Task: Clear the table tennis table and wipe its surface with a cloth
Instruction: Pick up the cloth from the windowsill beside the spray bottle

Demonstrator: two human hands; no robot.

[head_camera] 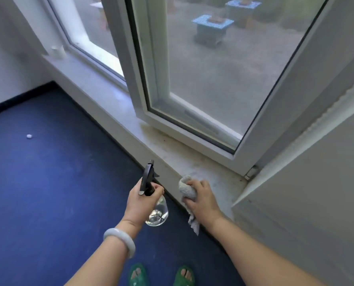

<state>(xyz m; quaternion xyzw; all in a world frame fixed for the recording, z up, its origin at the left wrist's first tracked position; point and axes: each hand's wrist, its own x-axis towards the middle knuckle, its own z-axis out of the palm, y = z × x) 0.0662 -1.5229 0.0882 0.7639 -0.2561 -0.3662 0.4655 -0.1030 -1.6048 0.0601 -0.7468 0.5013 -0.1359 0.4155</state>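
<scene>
- Left hand [143,200] — fingers curled round the neck of a clear spray bottle [158,213], its black nozzle pointing up and away.
- Right hand [201,198] — fingers bunched round a pale cloth [185,187] at the front edge of the stained window sill [213,172]; one end hangs below the wrist.
- A small white ball [28,136] lies on the blue floor [48,182], well apart.

a small white object [28,136] lies on blue carpet [48,193]; the windowsill [172,155] looks stained.
</scene>
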